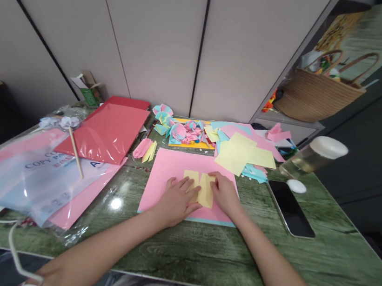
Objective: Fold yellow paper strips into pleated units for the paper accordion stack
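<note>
A small piece of yellow paper with creased panels and a gap down its middle lies on a stack of pink paper. My left hand rests flat across the left panel, its fingers stretched out and a little apart. At the upper right of the piece, my right hand has its bent fingers closed on the edge of the right panel; the thumb is mostly hidden. Blue paper shows along the bottom edge of the pink stack.
Behind the stack lie colourful paper flowers and loose yellow sheets. To the right are a phone, a white oval object and a bottle. A red folder and plastic-wrapped copy paper cover the left side.
</note>
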`<state>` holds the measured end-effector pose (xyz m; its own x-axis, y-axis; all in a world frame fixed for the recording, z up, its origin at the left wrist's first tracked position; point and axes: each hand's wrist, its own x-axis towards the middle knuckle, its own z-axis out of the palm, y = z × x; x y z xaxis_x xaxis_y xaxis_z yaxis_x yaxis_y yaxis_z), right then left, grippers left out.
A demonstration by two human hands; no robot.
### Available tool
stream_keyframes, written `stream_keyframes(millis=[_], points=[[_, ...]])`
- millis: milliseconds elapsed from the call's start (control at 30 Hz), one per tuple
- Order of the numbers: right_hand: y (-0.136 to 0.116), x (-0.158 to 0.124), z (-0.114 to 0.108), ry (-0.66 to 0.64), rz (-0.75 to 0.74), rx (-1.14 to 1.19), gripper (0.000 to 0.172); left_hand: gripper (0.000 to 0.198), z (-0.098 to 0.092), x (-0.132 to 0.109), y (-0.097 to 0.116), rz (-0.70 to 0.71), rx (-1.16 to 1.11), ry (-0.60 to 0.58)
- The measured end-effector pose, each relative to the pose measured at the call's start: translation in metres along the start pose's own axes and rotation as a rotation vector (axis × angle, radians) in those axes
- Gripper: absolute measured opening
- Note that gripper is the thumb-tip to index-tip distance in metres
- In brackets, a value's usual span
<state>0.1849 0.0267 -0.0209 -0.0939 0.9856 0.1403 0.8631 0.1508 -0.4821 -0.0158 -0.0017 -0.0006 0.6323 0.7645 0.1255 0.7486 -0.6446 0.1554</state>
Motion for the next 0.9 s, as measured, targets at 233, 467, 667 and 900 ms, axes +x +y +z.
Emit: stream_keyframes(millis=[233, 467, 667, 900], points=[[0.0027, 0.0004, 0.0013, -0.002, 0.004, 0.007, 0.032, 0.051, 0.0013, -0.0004, 0.0019, 0.0, -0.003, -0.016], [0.0034, 0.0001, -0.0019, 0.002, -0.01, 0.023, 0.032, 0.057, -0.0011, -0.0048, -0.0036, 0.005, -0.039, -0.059], [0.0028, -0.0001, -0.003, 0.011, -0.016, 0.032, 0.032, 0.058, -0.004, -0.0058, -0.0069, 0.018, -0.058, -0.102], [0.003, 0.0003, -0.0024, 0.011, -0.011, 0.034, 0.032, 0.058, -0.003, -0.0056, -0.0063, 0.012, -0.06, -0.116]])
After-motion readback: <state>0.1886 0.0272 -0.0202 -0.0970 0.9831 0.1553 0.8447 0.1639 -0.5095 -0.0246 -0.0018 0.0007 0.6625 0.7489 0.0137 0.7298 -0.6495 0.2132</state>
